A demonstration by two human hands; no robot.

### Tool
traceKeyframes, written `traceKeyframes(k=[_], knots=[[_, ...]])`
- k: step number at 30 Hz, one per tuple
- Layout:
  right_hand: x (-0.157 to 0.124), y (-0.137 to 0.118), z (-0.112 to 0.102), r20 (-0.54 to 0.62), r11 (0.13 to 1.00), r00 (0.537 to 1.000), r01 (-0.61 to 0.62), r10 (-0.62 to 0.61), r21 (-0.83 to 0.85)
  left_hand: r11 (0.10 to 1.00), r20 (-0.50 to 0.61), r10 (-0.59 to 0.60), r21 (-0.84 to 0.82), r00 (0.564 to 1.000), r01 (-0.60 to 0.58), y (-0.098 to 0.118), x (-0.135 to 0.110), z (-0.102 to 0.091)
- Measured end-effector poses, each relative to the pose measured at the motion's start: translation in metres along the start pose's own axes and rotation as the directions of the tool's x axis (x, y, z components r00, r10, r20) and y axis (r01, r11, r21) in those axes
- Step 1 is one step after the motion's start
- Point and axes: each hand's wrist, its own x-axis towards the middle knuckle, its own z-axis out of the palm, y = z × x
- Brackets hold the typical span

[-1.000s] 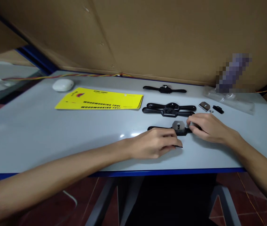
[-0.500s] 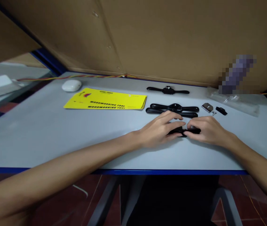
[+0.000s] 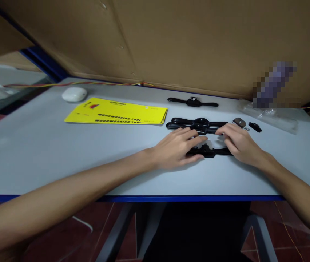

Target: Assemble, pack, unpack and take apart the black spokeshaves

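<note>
A black metal spokeshave body (image 3: 209, 152) lies nearest me, crosswise on the table. My left hand (image 3: 175, 148) rests over its left handle, with the thumb along the near side and the fingers spread on the far side. Beyond the right handle, my right hand (image 3: 242, 143) is open, its index finger reaching the right handle of another spokeshave (image 3: 198, 128) and its thumb beside the near one's handle. A third spokeshave (image 3: 181, 120) lies just behind that. My hands hide the near spokeshave's ends.
One more spokeshave (image 3: 193, 103) sits at the back. To the right are a steel blade (image 3: 238, 123), a small screw (image 3: 246, 128), a black cap piece (image 3: 255, 127) and a clear plastic bag (image 3: 275, 120). Yellow cards (image 3: 116, 112) and a white case (image 3: 74, 94) lie left.
My hands have moved apart, uncovering the near spokeshave's middle. The right hand has let go of it and shifted away, toward the spokeshaves behind. The view has turned slightly right.
</note>
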Motion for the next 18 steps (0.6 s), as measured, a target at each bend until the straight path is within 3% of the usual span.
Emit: traceKeyframes(k=[7, 12, 18], knots=[[0.001, -0.003, 0.001, -0.144, 0.998, 0.989, 0.045, -0.04, 0.033, 0.993, 0.066, -0.047, -0.104, 0.997, 0.053, -0.003, 0.002, -0.003], [0.0, -0.007, 0.003, -0.073, 0.993, 0.993, 0.1, -0.095, 0.07, 0.982, 0.118, -0.054, -0.172, 0.992, 0.074, -0.005, 0.007, -0.007], [0.009, -0.012, 0.007, -0.115, 0.984, 0.985, 0.139, -0.125, 0.114, 0.985, 0.183, -0.092, -0.13, 0.979, 0.117, -0.008, 0.006, -0.015]])
